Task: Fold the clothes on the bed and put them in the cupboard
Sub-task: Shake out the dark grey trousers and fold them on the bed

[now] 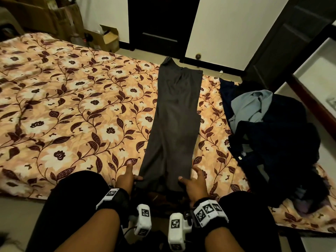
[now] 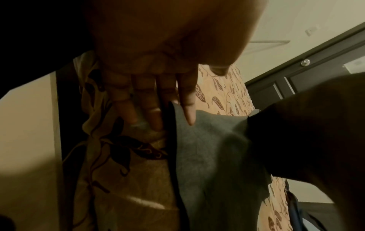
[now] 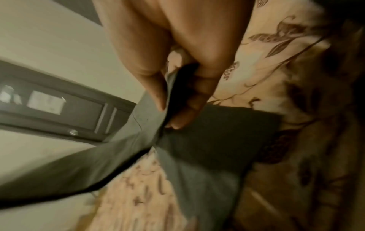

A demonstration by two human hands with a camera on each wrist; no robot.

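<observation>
Where the grey trousers (image 1: 174, 124) lay lengthwise on the floral bed (image 1: 72, 99), both hands held their near end. The left hand (image 2: 158, 87) apparently pinched the edge, view dim. The right hand (image 3: 177, 75) pinched folded cloth.

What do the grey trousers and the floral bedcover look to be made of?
Grey trousers: apparently a smooth, matte woven suiting cloth; they lie flat and show a pressed crease. Floral bedcover: seemingly a soft printed or embroidered fabric with slight sheen, rumpled in gentle folds; which one is unclear.
</observation>
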